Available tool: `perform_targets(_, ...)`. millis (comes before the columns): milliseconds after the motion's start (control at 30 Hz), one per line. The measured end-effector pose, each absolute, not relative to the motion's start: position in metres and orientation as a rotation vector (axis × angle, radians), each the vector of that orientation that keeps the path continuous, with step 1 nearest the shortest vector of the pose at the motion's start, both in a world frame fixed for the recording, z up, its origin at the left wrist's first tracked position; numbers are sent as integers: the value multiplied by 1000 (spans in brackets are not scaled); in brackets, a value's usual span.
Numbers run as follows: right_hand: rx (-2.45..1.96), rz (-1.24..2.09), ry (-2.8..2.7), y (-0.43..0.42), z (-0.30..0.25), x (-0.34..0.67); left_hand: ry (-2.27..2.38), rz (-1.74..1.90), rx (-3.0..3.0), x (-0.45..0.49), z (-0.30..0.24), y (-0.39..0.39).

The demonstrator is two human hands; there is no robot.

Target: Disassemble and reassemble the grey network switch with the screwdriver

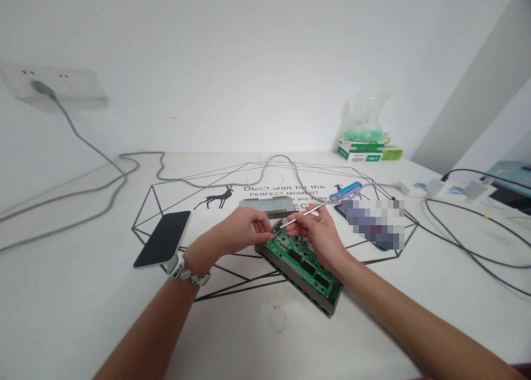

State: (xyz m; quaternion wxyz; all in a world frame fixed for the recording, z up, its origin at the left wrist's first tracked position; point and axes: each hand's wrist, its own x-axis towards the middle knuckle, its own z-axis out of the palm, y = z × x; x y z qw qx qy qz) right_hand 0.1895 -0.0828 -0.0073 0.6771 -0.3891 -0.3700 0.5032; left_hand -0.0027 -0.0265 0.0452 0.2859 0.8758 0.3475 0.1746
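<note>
A green circuit board sits in an open dark metal casing that lies at a slant on the table. My right hand is closed on the shaft of a screwdriver; its clear blue handle points up and away to the right. The metal tip reaches the far left corner of the board. Beside that tip my left hand is pinched, thumb and forefinger together at the board's corner. What lies between those fingertips, if anything, is too small to make out. A grey metal plate lies just behind the casing.
One phone lies left of my hands, another phone, partly blurred, to the right. Grey cable winds across the back. A power strip and black cables are at right. Small boxes stand against the wall.
</note>
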Motion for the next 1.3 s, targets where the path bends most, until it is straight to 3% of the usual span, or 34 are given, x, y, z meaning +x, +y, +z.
perform_targets(1300, -774, 1247, -576, -80, 0, 190, 928, 730, 2328, 6, 48, -30)
